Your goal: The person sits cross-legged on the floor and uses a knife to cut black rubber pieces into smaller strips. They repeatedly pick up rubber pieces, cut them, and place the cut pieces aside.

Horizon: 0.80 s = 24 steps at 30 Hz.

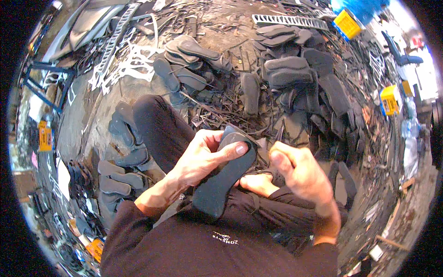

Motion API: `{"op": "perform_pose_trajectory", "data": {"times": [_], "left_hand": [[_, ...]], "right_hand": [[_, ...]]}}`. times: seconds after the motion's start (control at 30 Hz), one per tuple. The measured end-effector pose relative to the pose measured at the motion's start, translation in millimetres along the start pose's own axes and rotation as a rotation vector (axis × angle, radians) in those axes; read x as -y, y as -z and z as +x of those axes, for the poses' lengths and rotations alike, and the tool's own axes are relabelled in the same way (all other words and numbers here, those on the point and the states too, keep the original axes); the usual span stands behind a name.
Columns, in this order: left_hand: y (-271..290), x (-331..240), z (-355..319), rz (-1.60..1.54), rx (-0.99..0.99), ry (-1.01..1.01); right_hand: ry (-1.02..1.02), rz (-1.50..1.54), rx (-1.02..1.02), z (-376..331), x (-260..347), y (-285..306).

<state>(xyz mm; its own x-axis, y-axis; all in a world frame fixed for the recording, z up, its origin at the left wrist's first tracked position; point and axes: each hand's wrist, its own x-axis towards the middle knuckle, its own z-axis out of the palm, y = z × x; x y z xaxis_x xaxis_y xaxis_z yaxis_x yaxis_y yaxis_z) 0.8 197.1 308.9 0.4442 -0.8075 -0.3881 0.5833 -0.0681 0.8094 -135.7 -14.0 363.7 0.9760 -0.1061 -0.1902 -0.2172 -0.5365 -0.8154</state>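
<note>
Now L hand [203, 159] grips flat dark rubbery sole [226, 177], R hand [300, 173] beside.

The sole [224, 177] lies at the centre of the view, on the person's lap, with the left hand [203, 159] at its nine o'clock side and the right hand [297, 173] at three o'clock. The bent knee [157, 120] rises at eleven o'clock of the hands. A heap of soles [295, 78] lies on the ground at one o'clock, another pile [189, 62] at twelve. A row of soles [113, 177] lies at nine o'clock. Plastic bottles [408, 138] stand at three o'clock, near the rim.
</note>
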Motion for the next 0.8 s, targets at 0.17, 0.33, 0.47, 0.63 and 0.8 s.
{"op": "perform_pose_trajectory", "data": {"times": [0.17, 0.33, 0.47, 0.63, 0.8], "left_hand": [[-8, 10, 12, -0.009, -0.036, 0.039], [-8, 7, 15, -0.011, 0.001, 0.097], [-7, 19, 26, 0.052, -0.114, 0.101], [59, 9, 40, -0.486, -0.786, -0.585], [52, 70, 49, -0.358, -0.588, -0.274]], "right_hand": [[-0.114, 0.104, 0.139, 40, -11, 4], [-0.231, 0.298, 0.298, 56, -31, -3], [-0.193, 0.357, 0.184, 65, -61, -16], [-0.304, 0.818, -0.028, 50, -77, -16], [-0.22, 0.563, -0.244, 40, -82, -82]]}}
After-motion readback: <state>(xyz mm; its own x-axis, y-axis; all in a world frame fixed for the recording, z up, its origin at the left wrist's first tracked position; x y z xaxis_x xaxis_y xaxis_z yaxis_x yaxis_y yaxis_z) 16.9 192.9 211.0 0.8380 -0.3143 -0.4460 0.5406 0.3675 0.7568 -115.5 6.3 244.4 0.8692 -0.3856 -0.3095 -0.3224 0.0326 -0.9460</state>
